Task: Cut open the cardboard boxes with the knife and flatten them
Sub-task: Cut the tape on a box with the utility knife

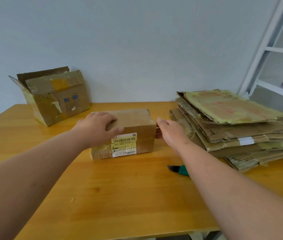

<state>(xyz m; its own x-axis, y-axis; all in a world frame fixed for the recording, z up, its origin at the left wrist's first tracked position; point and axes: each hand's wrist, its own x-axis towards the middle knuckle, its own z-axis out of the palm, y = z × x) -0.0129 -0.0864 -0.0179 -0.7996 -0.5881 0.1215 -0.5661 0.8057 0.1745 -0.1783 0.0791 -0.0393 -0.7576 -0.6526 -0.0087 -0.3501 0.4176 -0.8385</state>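
A small sealed cardboard box (pixel 137 123) with a yellow and white shipping label lies in the middle of the wooden table (pixel 120 187). My left hand (pixel 99 127) lies over its top left part, fingers curled on the top and thumb down the front face. At the box's right end my right hand (pixel 170 132) has its fingertips against the side. A knife (pixel 178 169) with a green handle and dark blade lies on the table in front of the box, partly hidden under my right forearm.
A larger taped box (pixel 57 101) with open top flaps stands at the back left against the wall. A tall pile of flattened cardboard (pixel 237 129) fills the table's right side. A white shelf frame (pixel 267 58) stands behind it.
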